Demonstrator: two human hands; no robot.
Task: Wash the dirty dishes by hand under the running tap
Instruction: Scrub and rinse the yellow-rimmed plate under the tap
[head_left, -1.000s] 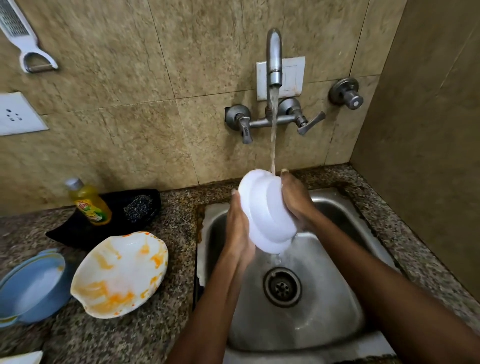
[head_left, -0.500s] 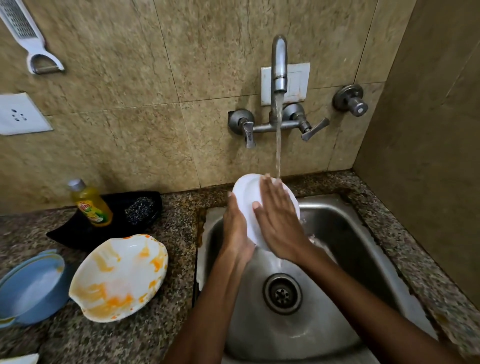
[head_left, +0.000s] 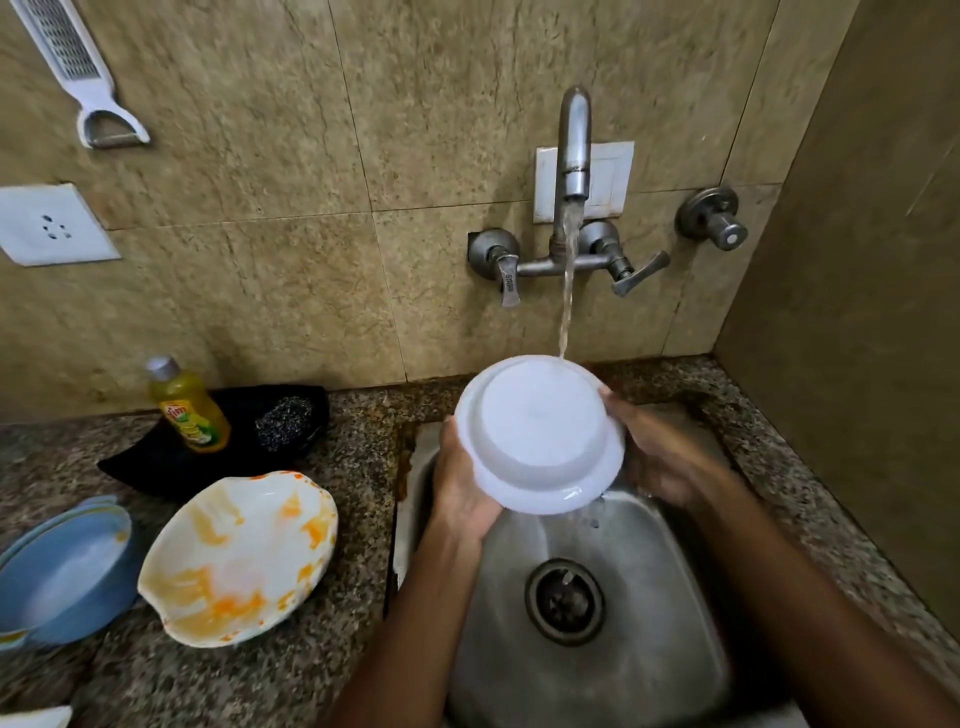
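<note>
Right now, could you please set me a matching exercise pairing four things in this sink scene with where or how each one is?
Things:
1. white bowl
2. stained plate
3. yellow soap bottle
4. grater

Places or states:
A. hanging on the tiled wall, upper left
B. held in both hands under the running water, base towards the camera
C. lying on the counter left of the sink, smeared with orange
D. standing on the black tray beside a steel scrubber

Pairs: 1-B, 2-C, 3-D, 4-A
</note>
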